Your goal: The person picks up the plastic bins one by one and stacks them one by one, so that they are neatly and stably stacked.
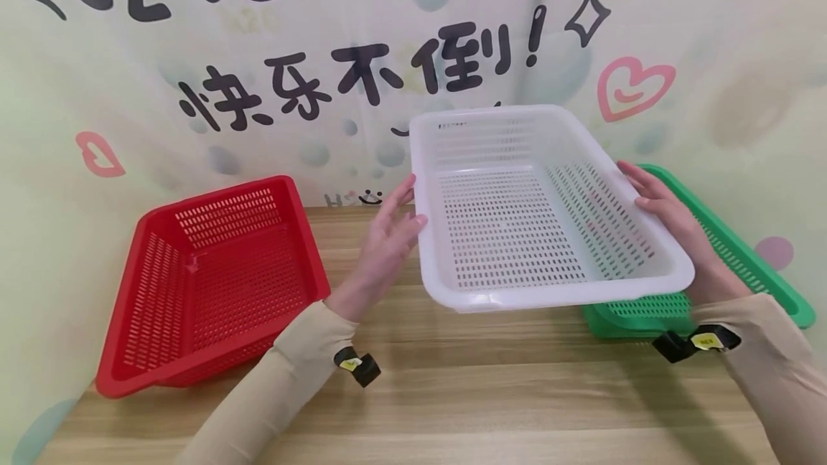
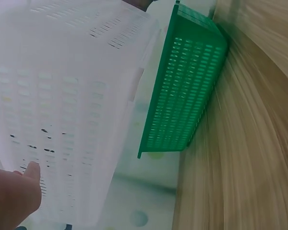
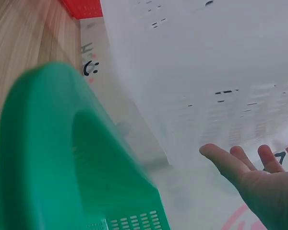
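A white plastic basket [image 1: 510,228] is held in the air above the table, tilted so its perforated inside faces the head camera. My left hand [image 1: 381,246] presses its left side, with two fingertips at the rim. On the opposite side my right hand [image 1: 678,228] touches the rim, fingers extended. In the right wrist view, the spread, fairly straight fingers [image 3: 225,160] lie against the outer wall. The left wrist view shows one digit of the left hand [image 2: 14,196] against the perforated outer wall. Other fingers are hidden there.
A red basket [image 1: 239,285] stands on the left of the wooden table [image 1: 491,393]. Behind and below the right hand is a green basket [image 1: 730,235], partly covered by the white one and the arm. A printed cloth [image 1: 362,156] hangs behind the table.
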Motion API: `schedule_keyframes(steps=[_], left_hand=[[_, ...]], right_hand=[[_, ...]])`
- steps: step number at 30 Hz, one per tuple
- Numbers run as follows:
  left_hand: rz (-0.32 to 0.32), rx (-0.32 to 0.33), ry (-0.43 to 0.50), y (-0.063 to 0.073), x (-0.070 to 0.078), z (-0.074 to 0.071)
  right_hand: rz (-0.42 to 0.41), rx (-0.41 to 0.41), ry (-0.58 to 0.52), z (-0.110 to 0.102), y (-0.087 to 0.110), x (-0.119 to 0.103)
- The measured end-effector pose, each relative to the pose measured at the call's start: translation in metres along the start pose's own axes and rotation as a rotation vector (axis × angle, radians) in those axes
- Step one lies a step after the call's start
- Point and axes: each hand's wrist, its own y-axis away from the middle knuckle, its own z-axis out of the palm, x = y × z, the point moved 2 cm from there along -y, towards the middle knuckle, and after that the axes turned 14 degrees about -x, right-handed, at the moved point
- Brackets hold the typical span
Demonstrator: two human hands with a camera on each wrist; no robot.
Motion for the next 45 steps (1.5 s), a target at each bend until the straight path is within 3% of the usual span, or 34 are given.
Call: schedule_keyframes(steps=[7, 13, 18, 21, 28, 34, 39, 41, 43, 45], left_hand=[[-0.031, -0.016, 0.057, -0.014, -0.006, 0.009], [-0.021, -0.038, 0.102, -0.027, -0.012, 0.021], [-0.016, -0.051, 0.152, -0.039, -0.018, 0.033], [-0.009, -0.062, 0.192, -0.046, -0.022, 0.042], [-0.013, -0.101, 0.232, -0.058, -0.034, 0.062], [-0.010, -0.098, 0.266, -0.067, -0.044, 0.081], [-0.007, -0.103, 0.295, -0.074, -0.051, 0.093], [-0.010, -0.101, 0.299, -0.077, -0.054, 0.097], [-0.009, -0.102, 0.299, -0.078, -0.059, 0.101], [-0.006, -0.114, 0.304, -0.080, -0.063, 0.105]], right_hand=[[0.024, -0.122, -0.188, -0.014, 0.006, -0.010], [0.074, -0.215, -0.264, -0.025, 0.014, -0.023], [0.080, -0.214, -0.352, -0.035, 0.020, -0.035], [0.079, -0.195, -0.345, -0.042, 0.024, -0.043], [0.180, -0.078, -0.243, -0.061, 0.040, -0.063], [0.233, -0.158, -0.209, -0.090, 0.048, -0.078], [0.242, -0.168, -0.075, -0.110, 0.058, -0.088], [0.231, -0.149, -0.033, -0.116, 0.063, -0.090], [0.233, -0.083, 0.074, -0.120, 0.068, -0.093], [0.230, -0.033, 0.107, -0.125, 0.074, -0.096]])
